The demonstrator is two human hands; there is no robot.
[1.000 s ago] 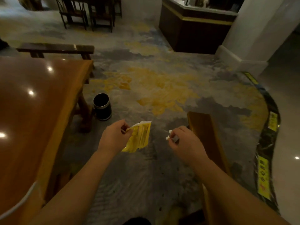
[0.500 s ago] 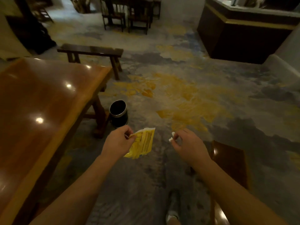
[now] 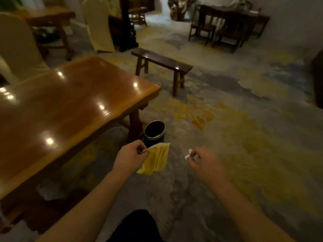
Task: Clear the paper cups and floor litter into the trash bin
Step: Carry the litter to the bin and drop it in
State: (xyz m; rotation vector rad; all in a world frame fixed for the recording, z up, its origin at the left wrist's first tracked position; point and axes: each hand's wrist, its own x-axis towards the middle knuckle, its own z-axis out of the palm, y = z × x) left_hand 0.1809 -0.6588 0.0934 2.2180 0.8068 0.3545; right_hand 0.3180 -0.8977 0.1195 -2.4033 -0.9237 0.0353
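Left hand (image 3: pixel 130 158) pinches a yellow wrapper (image 3: pixel 156 160); right hand (image 3: pixel 205 162) pinches a small white scrap (image 3: pixel 188 154); the black trash bin (image 3: pixel 154 132) stands at twelve o'clock beside the table leg (image 3: pixel 134 125); released early, light litter could flutter past its narrow mouth.

Head view, forward and downward

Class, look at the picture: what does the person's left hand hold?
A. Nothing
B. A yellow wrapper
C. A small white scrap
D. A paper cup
B: the left hand pinches the yellow wrapper by its top edge just in front of the trash bin, while the right hand holds the small white scrap.
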